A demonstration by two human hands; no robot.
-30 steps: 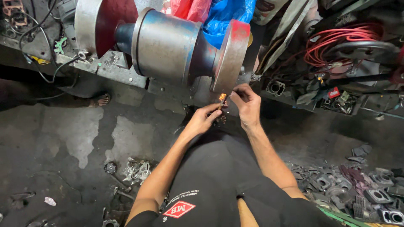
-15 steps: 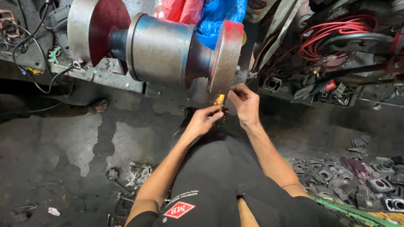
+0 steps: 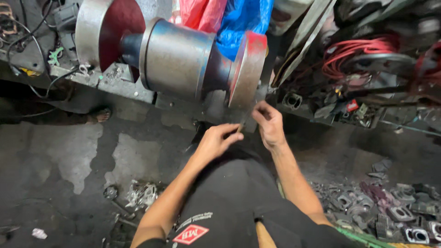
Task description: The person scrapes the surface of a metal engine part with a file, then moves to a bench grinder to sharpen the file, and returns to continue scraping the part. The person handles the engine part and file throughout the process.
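Both hands pinch one thin, dark metal strip (image 3: 242,123) between them: the left hand (image 3: 216,141) closes its fingers on the lower end, the right hand (image 3: 268,123) grips the upper end from the other side. The strip is tilted, its top just under the rim of the red-faced grey grinding disc (image 3: 245,69); whether it touches cannot be told. The disc sits on a large grey steel motor drum (image 3: 177,57), with a second red-faced disc (image 3: 108,32) at the far end. A heap of small grey metal castings (image 3: 390,213) lies on the dark floor to the right.
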